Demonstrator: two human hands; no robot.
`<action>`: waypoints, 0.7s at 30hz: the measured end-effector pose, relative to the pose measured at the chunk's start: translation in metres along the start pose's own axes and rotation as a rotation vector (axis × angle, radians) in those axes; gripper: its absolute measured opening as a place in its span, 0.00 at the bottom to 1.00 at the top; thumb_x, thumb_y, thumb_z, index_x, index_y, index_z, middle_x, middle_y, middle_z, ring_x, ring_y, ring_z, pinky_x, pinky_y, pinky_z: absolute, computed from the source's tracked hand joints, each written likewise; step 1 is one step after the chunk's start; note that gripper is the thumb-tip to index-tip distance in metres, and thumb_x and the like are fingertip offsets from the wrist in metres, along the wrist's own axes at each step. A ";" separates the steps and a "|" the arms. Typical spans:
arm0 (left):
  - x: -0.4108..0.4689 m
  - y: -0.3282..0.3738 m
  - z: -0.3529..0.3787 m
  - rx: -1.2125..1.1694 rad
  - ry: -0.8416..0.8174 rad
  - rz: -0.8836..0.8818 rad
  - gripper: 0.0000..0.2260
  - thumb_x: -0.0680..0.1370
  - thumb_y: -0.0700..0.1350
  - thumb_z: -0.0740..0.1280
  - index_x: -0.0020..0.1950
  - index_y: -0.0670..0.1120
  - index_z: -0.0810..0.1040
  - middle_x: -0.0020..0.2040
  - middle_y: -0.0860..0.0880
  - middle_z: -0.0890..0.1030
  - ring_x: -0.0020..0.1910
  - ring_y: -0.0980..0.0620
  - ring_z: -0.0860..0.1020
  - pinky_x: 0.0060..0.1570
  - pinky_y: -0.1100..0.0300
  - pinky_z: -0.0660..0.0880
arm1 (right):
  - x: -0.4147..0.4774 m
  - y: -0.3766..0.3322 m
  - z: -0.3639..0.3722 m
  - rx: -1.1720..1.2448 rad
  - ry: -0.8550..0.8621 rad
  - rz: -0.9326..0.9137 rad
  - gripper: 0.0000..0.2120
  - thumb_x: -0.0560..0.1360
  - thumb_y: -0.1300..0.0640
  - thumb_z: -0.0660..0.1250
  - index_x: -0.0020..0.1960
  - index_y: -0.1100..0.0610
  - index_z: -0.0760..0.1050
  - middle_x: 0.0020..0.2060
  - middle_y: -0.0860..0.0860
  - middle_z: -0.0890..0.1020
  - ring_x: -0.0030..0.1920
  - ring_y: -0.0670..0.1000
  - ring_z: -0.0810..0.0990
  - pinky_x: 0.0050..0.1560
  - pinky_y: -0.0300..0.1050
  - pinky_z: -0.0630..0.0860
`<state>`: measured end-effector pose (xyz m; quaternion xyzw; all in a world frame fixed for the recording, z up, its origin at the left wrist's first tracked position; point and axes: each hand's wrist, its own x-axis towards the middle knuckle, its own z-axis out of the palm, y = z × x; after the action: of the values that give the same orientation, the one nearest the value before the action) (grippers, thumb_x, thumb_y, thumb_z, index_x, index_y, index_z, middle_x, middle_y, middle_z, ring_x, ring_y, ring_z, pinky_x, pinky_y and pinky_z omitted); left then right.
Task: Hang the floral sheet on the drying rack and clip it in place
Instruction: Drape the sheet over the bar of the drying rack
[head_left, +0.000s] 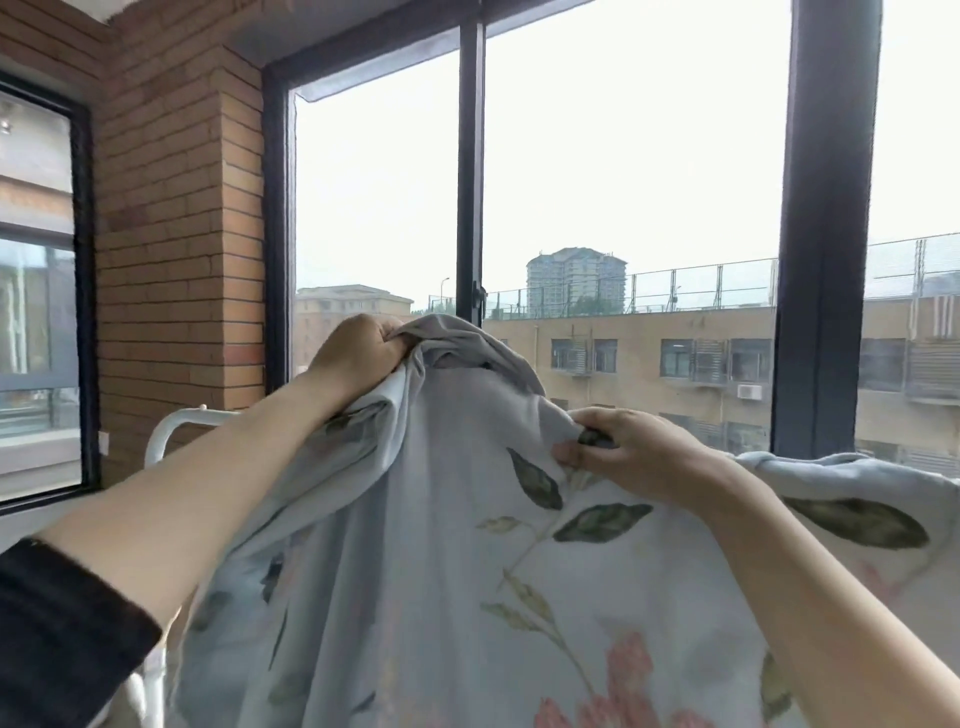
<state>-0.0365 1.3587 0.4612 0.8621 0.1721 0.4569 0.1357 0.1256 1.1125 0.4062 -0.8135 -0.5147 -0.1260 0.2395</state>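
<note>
By the window (470, 156), the left hand (358, 353) clutched a bunched fold of the sheet (441, 545) held high; the right hand (618, 447) pinched it lower; beside the rack (171, 431), unclipped, it could slide floorward should either grip slacken

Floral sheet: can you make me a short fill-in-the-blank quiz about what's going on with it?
1. The left hand grips a bunched fold of the floral sheet ____ than the right hand does.
2. The sheet's print shows green leaves and ____ flowers.
3. The curved tube of the white drying rack shows to the ____ of the sheet.
Missing words: higher; pink; left.
</note>
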 end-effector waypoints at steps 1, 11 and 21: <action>0.008 -0.005 0.008 0.011 -0.022 -0.010 0.20 0.78 0.51 0.61 0.33 0.38 0.75 0.32 0.41 0.78 0.35 0.44 0.75 0.35 0.58 0.68 | 0.001 -0.001 0.000 0.009 0.006 0.022 0.14 0.75 0.37 0.63 0.59 0.37 0.75 0.47 0.41 0.82 0.47 0.46 0.79 0.51 0.48 0.78; 0.025 -0.057 0.057 -0.064 -0.443 -0.237 0.18 0.77 0.47 0.64 0.27 0.46 0.74 0.29 0.47 0.76 0.34 0.49 0.73 0.36 0.58 0.68 | 0.018 -0.020 0.009 0.052 0.066 0.160 0.16 0.77 0.48 0.63 0.64 0.44 0.73 0.59 0.47 0.80 0.52 0.45 0.79 0.47 0.37 0.76; 0.010 -0.070 0.046 -0.091 -0.356 -0.069 0.19 0.79 0.53 0.61 0.29 0.49 0.70 0.31 0.51 0.74 0.33 0.51 0.72 0.33 0.57 0.65 | 0.078 -0.096 0.068 -0.038 -0.056 0.031 0.35 0.69 0.31 0.65 0.73 0.34 0.59 0.66 0.41 0.75 0.63 0.47 0.74 0.54 0.41 0.70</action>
<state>-0.0050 1.4232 0.4165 0.9160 0.1539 0.2994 0.2183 0.0713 1.2427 0.4080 -0.8289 -0.5063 -0.1090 0.2115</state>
